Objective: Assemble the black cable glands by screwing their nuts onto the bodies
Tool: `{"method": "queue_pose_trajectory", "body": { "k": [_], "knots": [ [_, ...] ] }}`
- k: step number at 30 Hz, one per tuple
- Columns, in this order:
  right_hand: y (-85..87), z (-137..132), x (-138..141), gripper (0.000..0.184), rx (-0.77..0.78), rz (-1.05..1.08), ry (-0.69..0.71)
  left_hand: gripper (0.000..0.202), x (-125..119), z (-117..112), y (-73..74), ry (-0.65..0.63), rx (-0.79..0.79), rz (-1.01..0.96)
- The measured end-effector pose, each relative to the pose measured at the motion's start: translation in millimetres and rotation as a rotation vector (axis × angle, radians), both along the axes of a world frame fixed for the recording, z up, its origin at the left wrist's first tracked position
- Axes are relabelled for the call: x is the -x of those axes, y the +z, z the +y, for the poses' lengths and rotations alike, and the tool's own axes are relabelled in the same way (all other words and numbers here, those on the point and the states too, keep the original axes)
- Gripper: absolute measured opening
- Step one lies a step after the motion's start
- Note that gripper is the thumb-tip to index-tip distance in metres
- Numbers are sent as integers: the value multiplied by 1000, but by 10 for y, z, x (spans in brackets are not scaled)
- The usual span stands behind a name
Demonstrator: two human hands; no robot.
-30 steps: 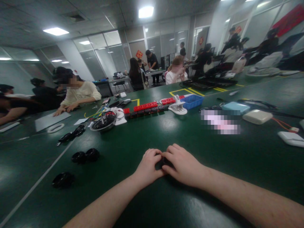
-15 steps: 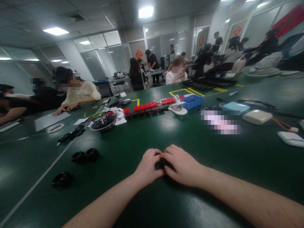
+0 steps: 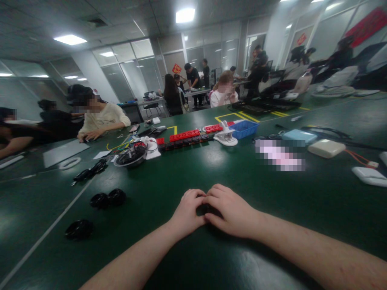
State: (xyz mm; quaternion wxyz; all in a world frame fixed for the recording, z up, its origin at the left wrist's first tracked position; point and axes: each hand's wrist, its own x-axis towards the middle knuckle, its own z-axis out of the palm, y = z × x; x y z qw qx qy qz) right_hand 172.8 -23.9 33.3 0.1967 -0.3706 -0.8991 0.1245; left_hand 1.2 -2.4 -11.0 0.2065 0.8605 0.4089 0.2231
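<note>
Black part (image 3: 207, 209), mostly hidden, pinched between left hand (image 3: 189, 211) and right hand (image 3: 231, 209); shape unclear.

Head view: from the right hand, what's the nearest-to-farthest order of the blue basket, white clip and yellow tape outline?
1. White clip, straight ahead of the right hand.
2. Blue basket, just behind the clip, slightly right.
3. Yellow tape outline, beyond the basket.

- The left hand (image 3: 188, 212) is bare, fingers unadorned.
- The left forearm (image 3: 133, 257) is unclothed to the picture's lower edge.
- The right hand (image 3: 232, 211) and right forearm (image 3: 317, 253) are likewise bare.
</note>
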Motion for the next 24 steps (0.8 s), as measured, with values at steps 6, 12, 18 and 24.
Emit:
{"method": "queue_pose_trajectory", "body": {
  "k": [6,12,18,24],
  "knots": [
    [1,-14,4,20,-18,1,25,21,10,9,-40,-10,-36,-6],
    [-26,-19,3,13,-41,27,44,17,2,10,-11,-3,-18,2],
    [6,-37,9,7,-48,14,73,19,-12,-11,1,-9,-21,-11],
    [29,-46,7,12,-37,12,81,23,-19,-9,24,14,-4,-31]
  ]
}}
